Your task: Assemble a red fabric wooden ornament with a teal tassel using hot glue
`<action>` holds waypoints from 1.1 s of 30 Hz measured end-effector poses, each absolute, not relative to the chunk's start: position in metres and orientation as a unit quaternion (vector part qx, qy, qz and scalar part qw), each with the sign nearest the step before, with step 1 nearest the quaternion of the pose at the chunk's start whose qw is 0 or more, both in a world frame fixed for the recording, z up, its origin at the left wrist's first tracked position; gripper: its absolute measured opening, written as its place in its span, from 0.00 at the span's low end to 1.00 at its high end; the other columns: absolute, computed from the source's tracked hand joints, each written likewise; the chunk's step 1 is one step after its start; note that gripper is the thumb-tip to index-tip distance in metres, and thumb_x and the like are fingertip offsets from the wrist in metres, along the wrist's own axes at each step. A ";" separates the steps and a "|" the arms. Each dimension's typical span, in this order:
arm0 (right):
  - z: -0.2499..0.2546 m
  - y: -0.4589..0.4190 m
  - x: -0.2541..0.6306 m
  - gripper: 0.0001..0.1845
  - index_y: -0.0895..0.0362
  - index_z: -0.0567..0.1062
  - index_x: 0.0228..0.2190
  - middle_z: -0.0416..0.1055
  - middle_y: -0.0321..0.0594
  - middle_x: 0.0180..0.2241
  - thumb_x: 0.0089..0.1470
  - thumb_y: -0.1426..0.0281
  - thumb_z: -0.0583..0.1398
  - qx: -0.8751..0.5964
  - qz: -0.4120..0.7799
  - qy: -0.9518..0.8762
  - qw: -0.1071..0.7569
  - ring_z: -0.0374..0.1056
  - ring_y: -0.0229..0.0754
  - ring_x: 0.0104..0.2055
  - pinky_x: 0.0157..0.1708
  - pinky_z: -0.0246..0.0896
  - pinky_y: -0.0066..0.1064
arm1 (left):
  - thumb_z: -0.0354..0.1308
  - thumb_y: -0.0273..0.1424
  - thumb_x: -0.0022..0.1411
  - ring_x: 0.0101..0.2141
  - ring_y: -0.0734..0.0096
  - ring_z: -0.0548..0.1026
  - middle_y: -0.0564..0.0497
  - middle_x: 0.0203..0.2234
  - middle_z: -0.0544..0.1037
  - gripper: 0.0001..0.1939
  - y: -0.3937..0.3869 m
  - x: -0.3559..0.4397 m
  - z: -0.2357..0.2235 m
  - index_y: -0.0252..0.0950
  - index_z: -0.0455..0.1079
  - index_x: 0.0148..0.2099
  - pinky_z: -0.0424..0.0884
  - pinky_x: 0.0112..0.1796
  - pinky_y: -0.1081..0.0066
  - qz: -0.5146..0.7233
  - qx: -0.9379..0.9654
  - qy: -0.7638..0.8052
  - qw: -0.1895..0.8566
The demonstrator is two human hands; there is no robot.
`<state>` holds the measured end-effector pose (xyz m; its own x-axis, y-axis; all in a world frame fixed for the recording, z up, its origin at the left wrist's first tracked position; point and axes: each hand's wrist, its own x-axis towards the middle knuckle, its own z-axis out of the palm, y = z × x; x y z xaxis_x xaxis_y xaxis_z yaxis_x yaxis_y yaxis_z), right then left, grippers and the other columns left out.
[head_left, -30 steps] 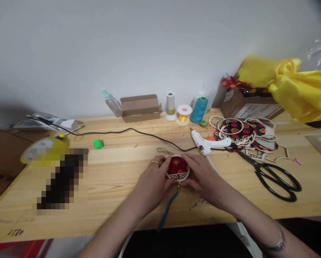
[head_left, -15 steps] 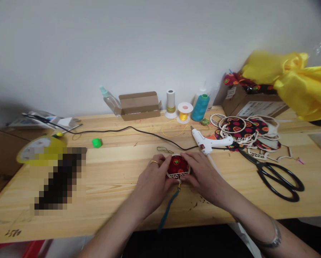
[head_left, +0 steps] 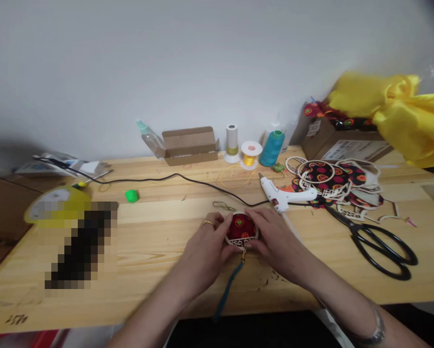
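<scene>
Between my two hands, on the table near its front edge, is a round fabric pendant (head_left: pixel 241 226), dark red with flower patterns in a pale fretwork frame. From its lower end a teal tassel (head_left: pixel 226 292) trails toward me, and a thin olive cord loop (head_left: pixel 222 206) lies above its top. My left hand (head_left: pixel 211 239) grips the left rim, thumb below and fingers above. On the right rim, my right hand (head_left: pixel 271 237) holds it the same way. The pendant's outer edges are covered by my fingers.
Right of my hands lie a white glue gun (head_left: pixel 285 193), black scissors (head_left: pixel 376 241) and a pile of patterned frames (head_left: pixel 321 174). Thread spools (head_left: pixel 272 149) and an open cardboard box (head_left: pixel 191 147) stand along the wall. A black cable (head_left: pixel 147 180) crosses the table; a green cap (head_left: pixel 131 195) sits left.
The whole view has shifted slightly, with things a little lower in the picture. My hands keep the same hold on the pendant.
</scene>
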<state>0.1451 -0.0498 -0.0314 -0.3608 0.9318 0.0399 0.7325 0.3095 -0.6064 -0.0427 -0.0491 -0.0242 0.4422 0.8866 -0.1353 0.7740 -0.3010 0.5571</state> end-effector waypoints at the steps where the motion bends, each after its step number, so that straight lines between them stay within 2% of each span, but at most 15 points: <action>1: -0.030 -0.050 0.145 0.31 0.64 0.65 0.52 0.64 0.52 0.50 0.47 0.77 0.64 -0.529 0.256 -0.785 0.197 0.58 0.51 0.53 0.53 0.56 0.45 | 0.55 0.32 0.60 0.47 0.60 0.68 0.44 0.50 0.64 0.26 -0.049 -0.044 -0.025 0.40 0.57 0.60 0.66 0.47 0.61 0.114 0.798 0.513 0.295; 4: -0.027 -0.050 0.143 0.29 0.63 0.66 0.51 0.65 0.52 0.49 0.45 0.77 0.65 -0.533 0.261 -0.782 0.189 0.59 0.51 0.52 0.53 0.57 0.45 | 0.49 0.28 0.62 0.48 0.62 0.68 0.43 0.49 0.67 0.23 -0.047 -0.048 -0.026 0.37 0.59 0.60 0.64 0.50 0.61 0.174 0.756 0.543 0.320; 6: -0.026 -0.050 0.142 0.29 0.64 0.67 0.51 0.65 0.52 0.49 0.45 0.77 0.65 -0.538 0.256 -0.782 0.182 0.58 0.52 0.52 0.53 0.57 0.46 | 0.47 0.29 0.63 0.45 0.61 0.70 0.42 0.44 0.72 0.21 -0.047 -0.051 -0.024 0.33 0.61 0.58 0.64 0.48 0.60 0.208 0.702 0.590 0.341; 8: -0.027 -0.050 0.142 0.29 0.64 0.67 0.51 0.65 0.52 0.49 0.45 0.77 0.65 -0.538 0.247 -0.786 0.178 0.58 0.53 0.53 0.53 0.56 0.46 | 0.48 0.32 0.62 0.41 0.62 0.72 0.44 0.39 0.75 0.19 -0.047 -0.053 -0.020 0.32 0.65 0.54 0.66 0.45 0.61 0.220 0.653 0.616 0.381; 11: -0.027 -0.048 0.142 0.29 0.62 0.68 0.50 0.65 0.51 0.49 0.45 0.76 0.65 -0.536 0.237 -0.791 0.176 0.58 0.53 0.52 0.53 0.57 0.47 | 0.52 0.37 0.60 0.32 0.68 0.71 0.49 0.30 0.77 0.16 -0.047 -0.053 -0.012 0.34 0.72 0.46 0.67 0.34 0.69 0.211 0.593 0.599 0.494; 14: -0.025 -0.046 0.143 0.28 0.60 0.69 0.49 0.66 0.50 0.48 0.44 0.75 0.66 -0.534 0.227 -0.797 0.170 0.59 0.53 0.50 0.51 0.58 0.49 | 0.55 0.37 0.57 0.20 0.77 0.63 0.55 0.20 0.71 0.14 -0.046 -0.051 -0.007 0.34 0.75 0.41 0.57 0.22 0.77 0.208 0.499 0.577 0.612; 16: -0.024 -0.046 0.143 0.27 0.59 0.70 0.48 0.67 0.49 0.46 0.43 0.75 0.67 -0.530 0.218 -0.802 0.169 0.59 0.53 0.49 0.51 0.57 0.50 | 0.58 0.36 0.55 0.17 0.82 0.58 0.57 0.17 0.67 0.14 -0.046 -0.050 -0.008 0.33 0.75 0.41 0.48 0.19 0.78 0.229 0.430 0.571 0.661; 18: -0.024 -0.046 0.144 0.27 0.59 0.70 0.48 0.67 0.49 0.46 0.43 0.74 0.67 -0.526 0.211 -0.806 0.171 0.59 0.53 0.49 0.51 0.58 0.50 | 0.60 0.37 0.54 0.15 0.85 0.55 0.58 0.17 0.66 0.15 -0.046 -0.050 -0.010 0.32 0.75 0.40 0.42 0.18 0.78 0.254 0.373 0.561 0.694; 21: -0.026 -0.047 0.145 0.28 0.59 0.70 0.49 0.67 0.49 0.46 0.44 0.73 0.66 -0.524 0.204 -0.808 0.175 0.59 0.53 0.48 0.50 0.59 0.49 | 0.63 0.36 0.51 0.14 0.87 0.54 0.56 0.19 0.68 0.14 -0.047 -0.051 -0.010 0.31 0.75 0.37 0.37 0.17 0.78 0.284 0.309 0.552 0.721; 28: -0.027 -0.046 0.144 0.27 0.61 0.70 0.49 0.67 0.50 0.46 0.45 0.72 0.66 -0.531 0.210 -0.807 0.151 0.58 0.53 0.49 0.50 0.58 0.48 | 0.62 0.33 0.53 0.14 0.88 0.56 0.51 0.21 0.71 0.10 -0.052 -0.051 0.003 0.29 0.72 0.29 0.39 0.16 0.79 0.289 0.234 0.531 0.762; 33: -0.022 -0.043 0.142 0.27 0.63 0.70 0.49 0.67 0.51 0.47 0.46 0.72 0.66 -0.530 0.217 -0.809 0.135 0.58 0.54 0.50 0.52 0.56 0.48 | 0.59 0.36 0.55 0.13 0.87 0.54 0.53 0.20 0.70 0.13 -0.050 -0.054 0.002 0.29 0.73 0.36 0.39 0.16 0.79 0.252 0.289 0.536 0.752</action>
<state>0.1425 -0.0434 -0.0222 -0.4020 0.9156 -0.0110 0.7982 0.3445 -0.4941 -0.0536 -0.0504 0.0022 0.2982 0.6886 -0.6609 -0.0692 0.7062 0.7046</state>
